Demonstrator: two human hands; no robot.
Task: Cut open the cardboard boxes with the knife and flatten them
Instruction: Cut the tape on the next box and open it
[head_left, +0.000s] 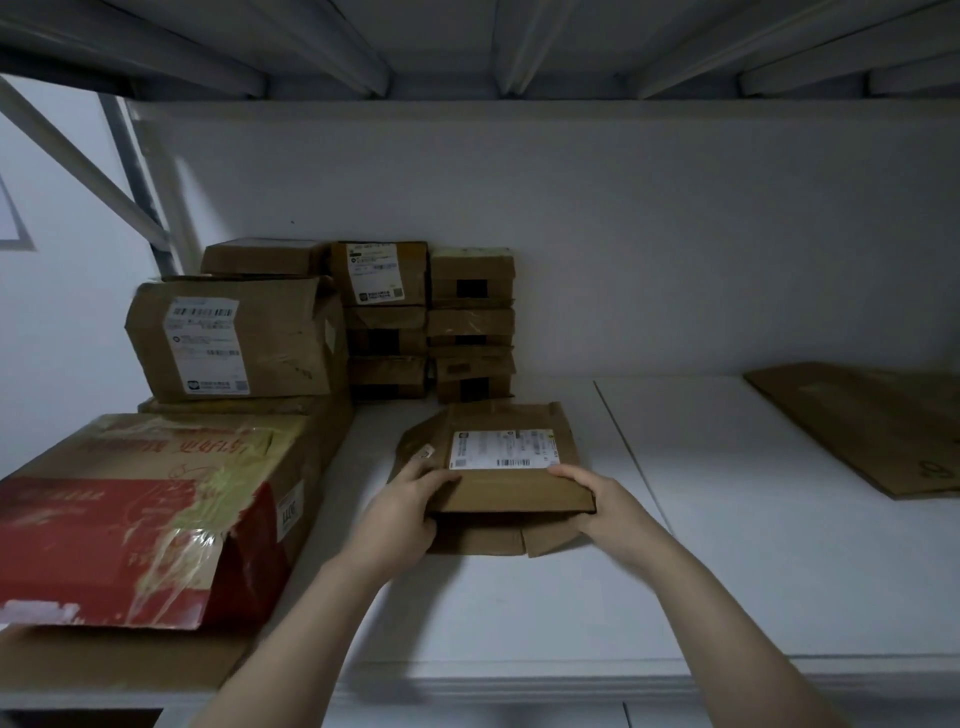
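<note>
**Both hands on a half-flattened box on the shelf**

Here the white shelf carries everything. Largest is the red-printed carton at the left, taped shut, contents unseen. On it sits a labelled brown box, closed too. Behind stand stacks of small boxes, all sealed. A flattened cardboard sheet lies far right. In the middle lies a labelled box, its lower flaps splayed open, nothing visible inside. The left hand and right hand each close their grip on a near corner.
</note>
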